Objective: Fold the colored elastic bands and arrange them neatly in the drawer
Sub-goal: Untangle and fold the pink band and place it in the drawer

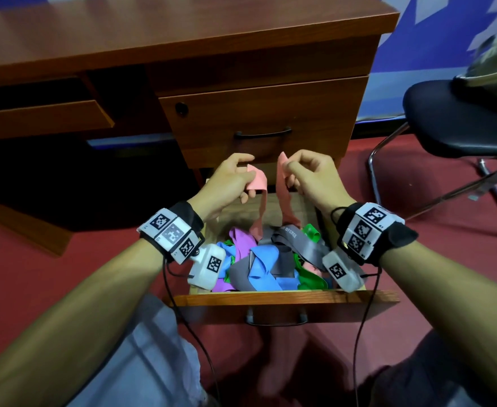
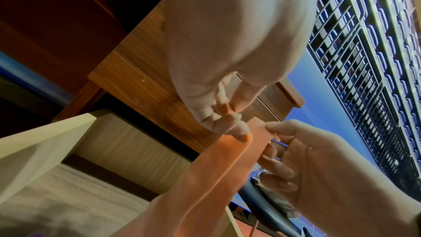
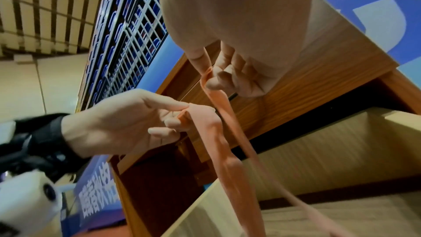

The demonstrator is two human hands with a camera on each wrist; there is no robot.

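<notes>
A pink elastic band (image 1: pixel 259 183) hangs in two strands over the open drawer (image 1: pixel 285 298). My left hand (image 1: pixel 235 179) pinches one end of it, and my right hand (image 1: pixel 303 174) pinches the other end a little to the right. The strands drop into a tangled heap of bands (image 1: pixel 267 265) in blue, grey, purple and green at the drawer's front. In the left wrist view the band (image 2: pixel 218 165) looks orange below my left fingers (image 2: pixel 230 123). The right wrist view shows the band (image 3: pixel 225 132) running down from my right fingers (image 3: pixel 214 80) into the drawer.
A shut drawer with a black handle (image 1: pixel 263 133) sits just above and behind my hands. The wooden desk (image 1: pixel 153 30) spans the top. A black chair (image 1: pixel 458 124) stands at the right on red carpet. The back half of the open drawer is bare wood.
</notes>
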